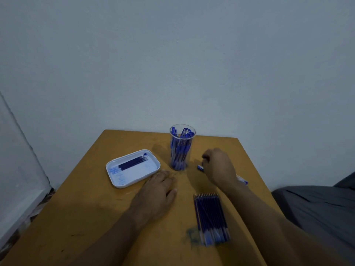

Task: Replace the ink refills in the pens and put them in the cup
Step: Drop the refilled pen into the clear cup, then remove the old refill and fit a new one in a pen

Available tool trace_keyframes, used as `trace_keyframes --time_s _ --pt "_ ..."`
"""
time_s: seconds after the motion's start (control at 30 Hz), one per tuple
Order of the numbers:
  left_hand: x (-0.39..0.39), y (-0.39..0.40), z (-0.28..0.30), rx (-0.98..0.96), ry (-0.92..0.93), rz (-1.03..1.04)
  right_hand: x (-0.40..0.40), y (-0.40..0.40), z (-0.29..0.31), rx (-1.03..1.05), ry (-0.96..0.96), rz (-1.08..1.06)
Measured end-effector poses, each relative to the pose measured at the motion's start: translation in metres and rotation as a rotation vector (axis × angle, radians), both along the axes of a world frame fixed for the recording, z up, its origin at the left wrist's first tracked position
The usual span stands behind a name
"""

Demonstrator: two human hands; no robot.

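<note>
The right hand [219, 167] hovers over the table [92, 217] just right of the cup [181, 148], seen from the back, its fingers curled downward; what lies under the palm is hidden, so whether it grips anything cannot be told. A short blue piece [200, 167] pokes out at the hand's left edge and a clear-and-blue pen end [242, 179] shows from behind the wrist — these may be one pen passing under the hand or separate parts, and the blur does not settle it. The left hand [158, 191] lies flat on the table with fingers straight and relaxed, holding nothing, its fingertips just beside the near corner of the white tray [115, 175]. The tray holds a few dark refills [132, 163] lying side by side, and pale bluish marks below them are too faint to read. The clear cup stands upright near the table's far edge, packed with blue-capped pens [180, 143] whose number cannot be counted. A bundle of new refills [210, 217] lies between the two forearms, tips pointing away, its near end smeared by blur next to a bluish stain [191, 236] on the wood. The table's near edge is cut off by the frame, and its right edge runs beside grey cloth [317, 212]. Bare wood lies open at the left, below the tray — and between tray and cup.
</note>
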State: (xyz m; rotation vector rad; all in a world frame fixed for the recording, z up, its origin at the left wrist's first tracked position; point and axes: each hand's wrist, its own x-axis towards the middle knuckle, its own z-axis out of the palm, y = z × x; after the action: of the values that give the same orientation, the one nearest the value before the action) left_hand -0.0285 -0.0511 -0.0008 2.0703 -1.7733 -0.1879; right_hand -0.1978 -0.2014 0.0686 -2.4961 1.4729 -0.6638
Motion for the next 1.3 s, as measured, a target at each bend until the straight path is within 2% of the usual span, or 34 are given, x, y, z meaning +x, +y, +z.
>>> trace_keyframes --time_s 0.07,0.13,0.5,0.7,0.8,0.9,1.0,1.07,1.13,1.23,1.3 --pt "-0.001 0.001 0.001 -0.006 -0.001 -0.001 -0.005 0.0 -0.016 0.014 0.172 0.031" --pt "-0.002 0.001 0.002 -0.009 -0.008 -0.001 -0.007 0.0 -0.024 0.034 0.256 0.062" --pt "-0.002 0.001 0.003 -0.01 -0.005 -0.001 -0.003 -0.002 -0.029 0.122 0.247 0.0" --pt "-0.002 0.001 0.004 -0.004 -0.001 -0.006 0.004 -0.016 -0.022 0.218 0.43 0.032" --pt "-0.002 0.003 0.006 -0.023 0.04 -0.011 0.001 -0.009 -0.017 0.157 0.466 0.051" --pt "-0.003 0.011 0.01 -0.081 0.125 -0.009 0.0 0.012 -0.004 0.051 0.397 0.058" --pt "-0.005 0.022 0.013 -0.146 0.169 -0.034 0.005 0.035 0.019 0.144 0.339 0.041" --pt "-0.007 0.029 0.015 -0.192 0.221 -0.053 0.007 0.046 0.03 0.346 0.186 0.056" --pt "-0.009 0.036 0.016 -0.235 0.345 -0.056 0.006 0.058 0.034 0.609 -0.086 0.082" --pt "-0.013 0.041 0.021 -0.226 0.695 -0.031 0.01 0.07 0.028 0.977 -0.445 0.087" --pt "-0.015 0.04 0.026 -0.157 0.911 -0.002 0.014 0.077 0.022 1.119 -0.604 0.1"
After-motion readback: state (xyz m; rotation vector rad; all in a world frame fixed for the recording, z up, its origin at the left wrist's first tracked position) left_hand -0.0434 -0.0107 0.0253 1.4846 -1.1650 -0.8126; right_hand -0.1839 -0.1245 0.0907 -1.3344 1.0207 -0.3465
